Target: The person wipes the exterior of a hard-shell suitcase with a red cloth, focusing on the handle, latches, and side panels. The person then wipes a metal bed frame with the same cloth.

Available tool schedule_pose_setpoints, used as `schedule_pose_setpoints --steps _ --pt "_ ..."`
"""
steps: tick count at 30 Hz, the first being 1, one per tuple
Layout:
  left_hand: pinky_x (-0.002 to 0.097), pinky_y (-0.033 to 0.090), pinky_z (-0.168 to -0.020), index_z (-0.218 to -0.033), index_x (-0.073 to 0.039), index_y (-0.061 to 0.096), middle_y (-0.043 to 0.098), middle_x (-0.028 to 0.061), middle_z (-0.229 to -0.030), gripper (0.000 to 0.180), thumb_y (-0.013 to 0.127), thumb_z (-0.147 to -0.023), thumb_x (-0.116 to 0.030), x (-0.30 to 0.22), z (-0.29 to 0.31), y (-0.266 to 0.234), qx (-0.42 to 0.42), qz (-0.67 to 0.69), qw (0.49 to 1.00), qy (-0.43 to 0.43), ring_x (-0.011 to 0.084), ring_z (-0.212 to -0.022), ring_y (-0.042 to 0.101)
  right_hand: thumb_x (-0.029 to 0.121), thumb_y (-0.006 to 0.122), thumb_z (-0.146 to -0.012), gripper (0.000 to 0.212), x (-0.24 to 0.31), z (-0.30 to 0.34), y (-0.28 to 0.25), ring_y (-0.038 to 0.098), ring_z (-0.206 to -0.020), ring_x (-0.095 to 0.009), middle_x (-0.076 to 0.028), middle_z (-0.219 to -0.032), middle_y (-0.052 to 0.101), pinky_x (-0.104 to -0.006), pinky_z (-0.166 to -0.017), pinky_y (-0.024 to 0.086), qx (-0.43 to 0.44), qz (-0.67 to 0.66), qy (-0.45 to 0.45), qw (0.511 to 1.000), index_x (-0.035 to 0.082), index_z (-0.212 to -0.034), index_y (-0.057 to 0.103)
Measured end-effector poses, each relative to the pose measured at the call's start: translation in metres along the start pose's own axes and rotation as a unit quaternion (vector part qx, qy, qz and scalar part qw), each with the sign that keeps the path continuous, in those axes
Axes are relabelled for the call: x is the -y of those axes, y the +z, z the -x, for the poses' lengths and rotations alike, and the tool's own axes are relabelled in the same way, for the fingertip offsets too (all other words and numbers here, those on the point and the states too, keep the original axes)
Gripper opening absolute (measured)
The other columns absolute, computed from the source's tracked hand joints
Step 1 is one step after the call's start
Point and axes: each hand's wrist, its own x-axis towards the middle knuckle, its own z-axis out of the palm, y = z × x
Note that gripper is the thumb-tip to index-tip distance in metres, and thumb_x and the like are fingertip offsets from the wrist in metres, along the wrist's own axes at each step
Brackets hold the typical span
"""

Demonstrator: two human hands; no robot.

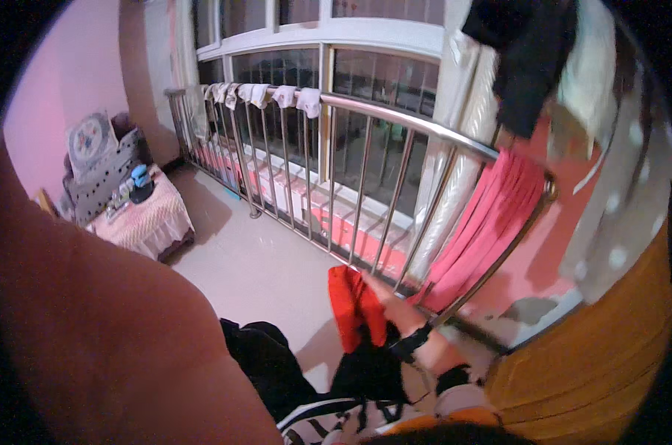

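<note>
In front of my lap, a bright red cloth (pixel 343 308) hangs in two long folds; its exact kind is not clear. My right hand (pixel 384 300) grips it from the right side, fingers closed and slightly blurred. A dark band circles that wrist. My left arm (pixel 128 334) is raised very close and fills the left of the view, with its hand out of sight. Just beyond the red cloth stands a metal railing (pixel 365 159). A pink cloth (pixel 491 222) drapes over the railing's right end, near my right hand.
Several small light socks (pixel 284 96) hang on the rail before dark windows. At left stands a cloth-covered seat (pixel 143 215) with a cushion and small blue items. Dark clothes (pixel 532 67) hang at upper right, above a brown wooden surface (pixel 595 371).
</note>
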Motion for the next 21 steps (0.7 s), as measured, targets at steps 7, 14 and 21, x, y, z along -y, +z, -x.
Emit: schedule_pose_setpoints --steps 7,14,21 --pt "0.0392 0.047 -0.104 -0.137 0.001 0.061 0.068 0.016 -0.13 0.052 0.075 -0.093 -0.024 -0.015 -0.021 -0.026 -0.027 0.039 0.999 -0.019 0.0252 -0.115 0.065 0.026 0.064 -0.104 0.044 0.076 0.063 0.044 0.065 -0.118 -0.023 -0.012 -0.129 0.067 -0.0389 -0.106 0.048 0.213 0.034 0.042 0.976 0.003 -0.14 0.057" --pt "0.0378 0.05 -0.1 -0.137 -0.001 0.062 0.069 0.0152 -0.128 0.051 0.077 -0.093 -0.022 0.075 -0.012 -0.027 0.02 0.013 0.999 0.026 0.024 -0.111 0.067 0.027 0.074 -0.096 0.055 -0.037 -0.033 -0.049 0.065 -0.112 -0.024 -0.014 -0.121 0.069 -0.0376 -0.1 0.05 -0.013 0.206 0.185 0.961 0.0 -0.141 0.057" --pt "0.0363 0.052 -0.096 -0.136 -0.002 0.063 0.07 0.0143 -0.126 0.05 0.078 -0.092 -0.02 0.106 -0.018 -0.021 -0.031 0.027 0.991 0.127 0.0229 -0.106 0.069 0.025 0.073 -0.091 0.053 0.009 0.001 -0.058 0.061 -0.118 -0.023 -0.01 -0.126 0.067 -0.0398 -0.105 0.047 -0.013 0.2 0.063 0.978 0.002 -0.137 0.061"
